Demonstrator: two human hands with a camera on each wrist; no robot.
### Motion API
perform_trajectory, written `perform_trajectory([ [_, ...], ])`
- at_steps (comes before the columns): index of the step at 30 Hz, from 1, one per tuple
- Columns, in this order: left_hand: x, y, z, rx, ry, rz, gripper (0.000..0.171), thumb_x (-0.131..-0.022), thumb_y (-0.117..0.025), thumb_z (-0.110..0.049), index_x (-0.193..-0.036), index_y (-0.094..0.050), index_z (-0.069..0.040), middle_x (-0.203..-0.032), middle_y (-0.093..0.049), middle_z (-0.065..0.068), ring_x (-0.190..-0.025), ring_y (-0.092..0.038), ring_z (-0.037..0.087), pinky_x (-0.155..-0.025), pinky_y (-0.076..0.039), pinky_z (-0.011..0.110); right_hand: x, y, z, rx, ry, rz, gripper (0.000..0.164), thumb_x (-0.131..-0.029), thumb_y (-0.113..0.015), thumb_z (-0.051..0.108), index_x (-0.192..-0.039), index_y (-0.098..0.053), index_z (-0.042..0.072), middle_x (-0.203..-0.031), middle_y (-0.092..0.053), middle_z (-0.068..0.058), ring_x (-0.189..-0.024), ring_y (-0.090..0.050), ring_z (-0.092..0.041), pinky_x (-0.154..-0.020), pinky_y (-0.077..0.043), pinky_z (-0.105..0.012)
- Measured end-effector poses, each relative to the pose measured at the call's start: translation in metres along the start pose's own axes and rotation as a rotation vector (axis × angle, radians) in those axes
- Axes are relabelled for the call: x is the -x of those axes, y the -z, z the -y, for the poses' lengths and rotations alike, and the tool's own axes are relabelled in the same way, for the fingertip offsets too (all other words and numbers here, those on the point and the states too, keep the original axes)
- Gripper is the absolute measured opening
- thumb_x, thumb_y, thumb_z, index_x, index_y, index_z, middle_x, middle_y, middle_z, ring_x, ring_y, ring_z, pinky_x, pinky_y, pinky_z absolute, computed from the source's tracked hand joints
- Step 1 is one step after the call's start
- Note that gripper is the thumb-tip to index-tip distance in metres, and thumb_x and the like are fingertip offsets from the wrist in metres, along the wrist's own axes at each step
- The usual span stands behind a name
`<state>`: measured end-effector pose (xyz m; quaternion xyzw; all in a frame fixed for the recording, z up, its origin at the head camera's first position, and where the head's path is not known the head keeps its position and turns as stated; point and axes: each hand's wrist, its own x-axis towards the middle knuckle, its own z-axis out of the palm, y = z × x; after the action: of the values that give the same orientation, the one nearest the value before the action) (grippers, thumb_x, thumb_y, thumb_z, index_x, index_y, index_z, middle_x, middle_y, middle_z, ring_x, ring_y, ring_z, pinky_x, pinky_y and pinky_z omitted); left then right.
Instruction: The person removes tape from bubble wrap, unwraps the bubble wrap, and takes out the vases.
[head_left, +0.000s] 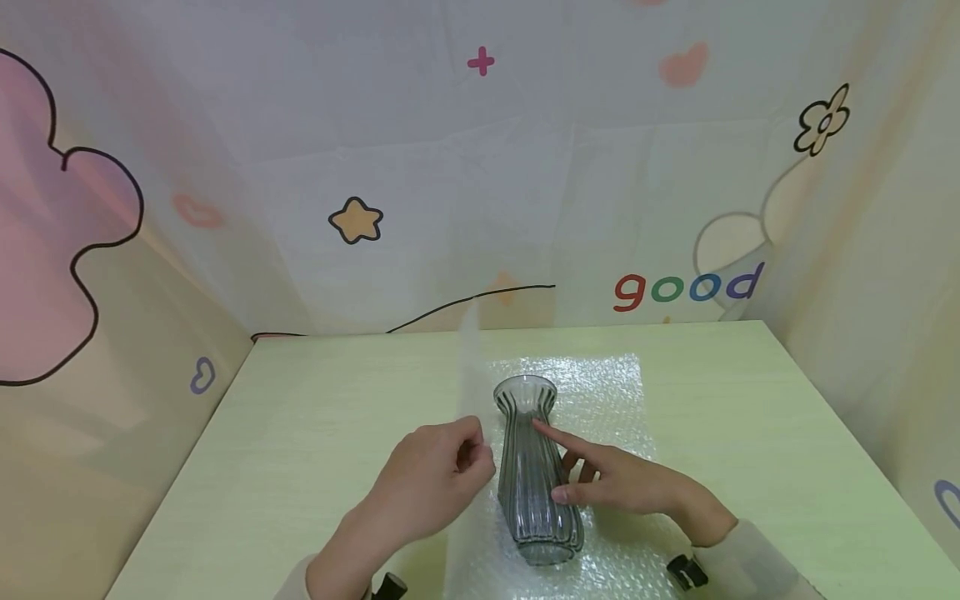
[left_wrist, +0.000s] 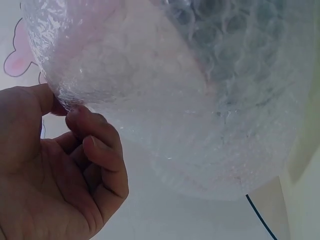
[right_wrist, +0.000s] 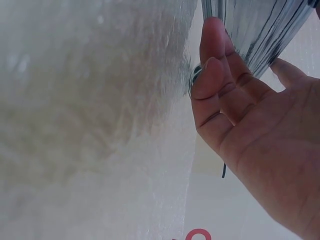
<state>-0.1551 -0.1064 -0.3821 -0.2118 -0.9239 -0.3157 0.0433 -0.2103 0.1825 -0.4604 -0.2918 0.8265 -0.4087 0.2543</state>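
A grey ribbed glass vase (head_left: 536, 475) lies on its side on a sheet of bubble wrap (head_left: 600, 400), its flared mouth toward the back. To its left, my left hand (head_left: 435, 479) pinches the sheet's edge between thumb and fingers; the left wrist view shows the gathered bubble wrap (left_wrist: 150, 75) at the fingertips. That side of the sheet stands raised off the table. My right hand (head_left: 618, 479) holds the vase from the right, index finger stretched along its neck and thumb against its body. In the right wrist view, other fingers (right_wrist: 212, 40) bend against the glass.
The pale green table (head_left: 337, 392) reaches back to a printed cloth (head_left: 420, 125) with a star, hearts and coloured lettering. More cloth hangs at both sides. Dark wrist devices (head_left: 687, 572) show at the sleeves.
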Motion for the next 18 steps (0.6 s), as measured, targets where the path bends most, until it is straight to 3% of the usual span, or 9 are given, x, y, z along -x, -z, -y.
perform_trajectory([
  [18, 0.011, 0.019, 0.009, 0.058, 0.070, 0.006, 0.020, -0.094, -0.058, -0.013, -0.079, -0.052, -0.024, -0.058, -0.041, -0.016, -0.052, -0.037, -0.001, -0.052, -0.032, 0.021, 0.000, -0.001, -0.002, 0.008, -0.005, -0.012, 0.085, -0.099, -0.069, 0.041, -0.165, -0.017, 0.041, -0.119, -0.060, -0.007, -0.095, -0.065, -0.019, -0.083, -0.049, -0.030],
])
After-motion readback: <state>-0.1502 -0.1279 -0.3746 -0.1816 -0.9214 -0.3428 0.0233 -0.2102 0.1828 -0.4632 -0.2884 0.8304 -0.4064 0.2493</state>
